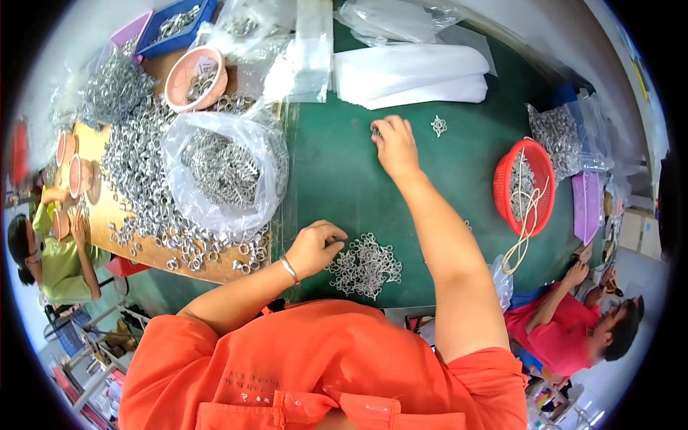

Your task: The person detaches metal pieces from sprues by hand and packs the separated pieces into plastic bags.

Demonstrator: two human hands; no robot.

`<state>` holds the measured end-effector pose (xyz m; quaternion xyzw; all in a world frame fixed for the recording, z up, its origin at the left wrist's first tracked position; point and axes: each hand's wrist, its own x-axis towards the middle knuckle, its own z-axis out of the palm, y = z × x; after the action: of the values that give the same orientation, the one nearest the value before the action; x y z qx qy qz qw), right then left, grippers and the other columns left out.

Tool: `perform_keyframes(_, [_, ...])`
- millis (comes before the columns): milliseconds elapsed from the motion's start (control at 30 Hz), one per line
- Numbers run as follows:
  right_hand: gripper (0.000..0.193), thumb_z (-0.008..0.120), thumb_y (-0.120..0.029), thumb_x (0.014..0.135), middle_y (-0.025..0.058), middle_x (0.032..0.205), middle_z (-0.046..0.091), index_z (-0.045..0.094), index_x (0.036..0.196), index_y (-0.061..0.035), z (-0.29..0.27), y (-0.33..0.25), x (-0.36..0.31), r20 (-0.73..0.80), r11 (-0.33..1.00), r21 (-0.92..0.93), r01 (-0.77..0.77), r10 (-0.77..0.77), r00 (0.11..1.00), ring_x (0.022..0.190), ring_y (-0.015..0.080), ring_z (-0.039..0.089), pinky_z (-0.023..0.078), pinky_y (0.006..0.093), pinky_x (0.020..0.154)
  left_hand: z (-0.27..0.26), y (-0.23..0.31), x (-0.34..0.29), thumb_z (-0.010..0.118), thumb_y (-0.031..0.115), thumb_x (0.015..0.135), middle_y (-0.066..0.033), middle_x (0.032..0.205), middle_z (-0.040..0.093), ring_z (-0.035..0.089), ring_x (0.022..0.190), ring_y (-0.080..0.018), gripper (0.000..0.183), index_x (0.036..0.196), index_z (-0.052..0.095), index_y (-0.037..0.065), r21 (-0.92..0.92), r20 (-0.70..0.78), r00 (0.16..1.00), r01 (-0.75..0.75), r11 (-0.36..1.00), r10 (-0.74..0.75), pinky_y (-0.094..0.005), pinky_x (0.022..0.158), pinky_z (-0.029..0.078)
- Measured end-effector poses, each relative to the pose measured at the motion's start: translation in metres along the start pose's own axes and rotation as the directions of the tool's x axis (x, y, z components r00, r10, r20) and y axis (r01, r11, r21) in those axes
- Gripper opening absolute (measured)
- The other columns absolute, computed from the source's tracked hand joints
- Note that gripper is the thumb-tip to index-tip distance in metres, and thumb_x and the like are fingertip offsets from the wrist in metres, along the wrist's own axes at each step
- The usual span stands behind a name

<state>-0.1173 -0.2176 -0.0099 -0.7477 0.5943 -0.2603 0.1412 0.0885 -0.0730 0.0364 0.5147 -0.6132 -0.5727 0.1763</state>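
A heap of small silvery metal pieces with ringed ends [365, 266] lies on the green table close to my body. At its left edge is my left hand [313, 249], a bracelet on the wrist, fingers curled in; whatever is inside them is hidden. Farther out, my right hand [394, 143] reaches over the tabletop with its fingers pinched together. A small metal piece [375, 132] shows at its fingertips, too small to make out fully. To the right of that hand lies a separate little cluster of metal pieces [439, 126].
On the left, a plastic bag of metal parts [226, 172] stands among loose metal rings [140, 165] and a pink basket [196, 79]. A white folded sheet [408, 74] lies at the back. Right, a red basket [502, 188] holds parts and string. Co-workers sit at both sides.
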Motion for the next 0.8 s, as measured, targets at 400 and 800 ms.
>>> perform_keyframes(400, [0.015, 0.059, -0.008, 0.084, 0.0082, 0.089, 0.063, 0.06, 0.095, 0.0012, -0.063, -0.043, -0.103, 0.607, -0.166, 0.788, -0.593, 0.372, 0.702, 0.08, 0.0149, 0.06, 0.051, 0.0258, 0.063, 0.01, 0.033, 0.064, 0.059, -0.001, 0.081, -0.0099, 0.081, 0.062, 0.061, 0.069, -0.013, 0.013, 0.092, 0.057, -0.007, -0.638, 0.051, 0.991, 0.13, 0.759, -0.127, -0.0231, 0.06, 0.051])
perform_keyframes(800, [0.03, 0.062, -0.011, 0.079, 0.0085, 0.096, 0.059, 0.057, 0.108, -0.0036, -0.055, 0.058, -0.053, 0.085, 0.903, 0.246, -0.352, 0.342, 0.936, 0.081, 0.0254, 0.058, 0.048, 0.035, 0.071, 0.009, -0.012, 0.03, 0.065, 0.003, 0.073, -0.006, 0.076, 0.06, 0.058, 0.068, -0.0158, 0.015, 0.088, 0.064, 0.004, 0.12, 0.291, 0.943, -0.204, 0.972, 0.162, -0.0264, 0.059, 0.048])
